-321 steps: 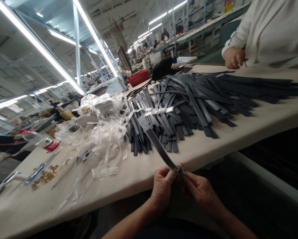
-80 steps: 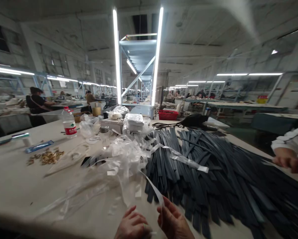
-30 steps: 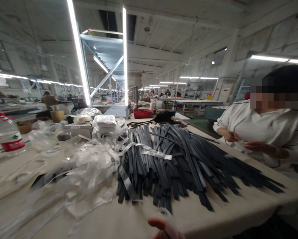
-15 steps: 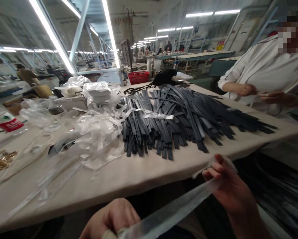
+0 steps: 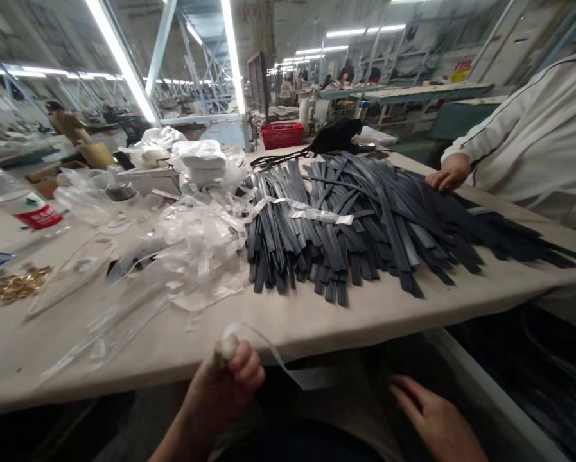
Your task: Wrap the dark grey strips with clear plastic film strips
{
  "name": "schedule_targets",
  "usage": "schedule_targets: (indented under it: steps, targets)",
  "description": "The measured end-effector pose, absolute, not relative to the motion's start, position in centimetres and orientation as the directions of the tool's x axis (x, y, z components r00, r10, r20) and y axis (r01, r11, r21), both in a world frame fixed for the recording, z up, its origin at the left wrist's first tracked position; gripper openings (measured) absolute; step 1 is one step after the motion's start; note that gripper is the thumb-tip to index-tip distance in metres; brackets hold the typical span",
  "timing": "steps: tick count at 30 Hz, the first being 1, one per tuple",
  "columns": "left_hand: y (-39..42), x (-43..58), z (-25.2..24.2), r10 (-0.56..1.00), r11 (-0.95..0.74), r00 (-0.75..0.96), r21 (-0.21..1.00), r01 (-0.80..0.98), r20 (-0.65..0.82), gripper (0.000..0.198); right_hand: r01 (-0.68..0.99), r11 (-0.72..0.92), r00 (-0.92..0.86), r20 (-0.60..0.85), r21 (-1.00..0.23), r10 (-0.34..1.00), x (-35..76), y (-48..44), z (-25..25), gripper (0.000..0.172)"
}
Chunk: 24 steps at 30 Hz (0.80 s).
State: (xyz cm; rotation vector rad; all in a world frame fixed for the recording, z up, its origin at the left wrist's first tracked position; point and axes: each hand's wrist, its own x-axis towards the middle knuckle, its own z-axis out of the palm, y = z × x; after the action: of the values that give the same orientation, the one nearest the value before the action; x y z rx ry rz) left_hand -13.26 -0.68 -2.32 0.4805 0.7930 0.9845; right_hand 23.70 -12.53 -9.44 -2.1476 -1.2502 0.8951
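Note:
My left hand (image 5: 232,382) is closed at the table's front edge, with a pale covering at its thumb tip. From its pinch a translucent plastic strip (image 5: 309,378) curls out to the right and hangs loose below the edge. Low on the right, my right hand (image 5: 435,410) has its fingers stretched out toward the left. Nothing shows in it, and the strip's end is apart from it. Beyond both hands lies a wide heap of dark grey flat straps (image 5: 326,237), with a whitish strip (image 5: 316,212) across them.
Crumpled clear plastic strips (image 5: 196,250) lie left of the straps. Farther left are gold metal pieces (image 5: 20,284) and a bottle with a red label (image 5: 40,215). A person in a white jacket (image 5: 523,135) rests a hand on the straps. A red basket (image 5: 282,135) stands behind.
The plastic strip stretched between my hands has left my right hand, which moved down. My left hand has risen with the strip. The person opposite has put a hand on the straps.

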Motion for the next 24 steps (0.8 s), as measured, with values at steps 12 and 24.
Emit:
schedule_targets:
  steps: [12,24]
  targets:
    - [-1.8,-7.3,-4.5,0.543,0.728,0.358,0.214,-0.651,-0.76,0.021,0.947,-0.181,0.251,0.259,-0.265,0.933,18.5,7.6,0.6,0.029]
    - [-1.8,-5.7,-3.9,0.48,0.844,0.509,0.218,-0.491,-0.715,0.019,0.943,-0.179,0.221,0.125,-0.28,0.967,19.4,9.0,2.0,0.025]
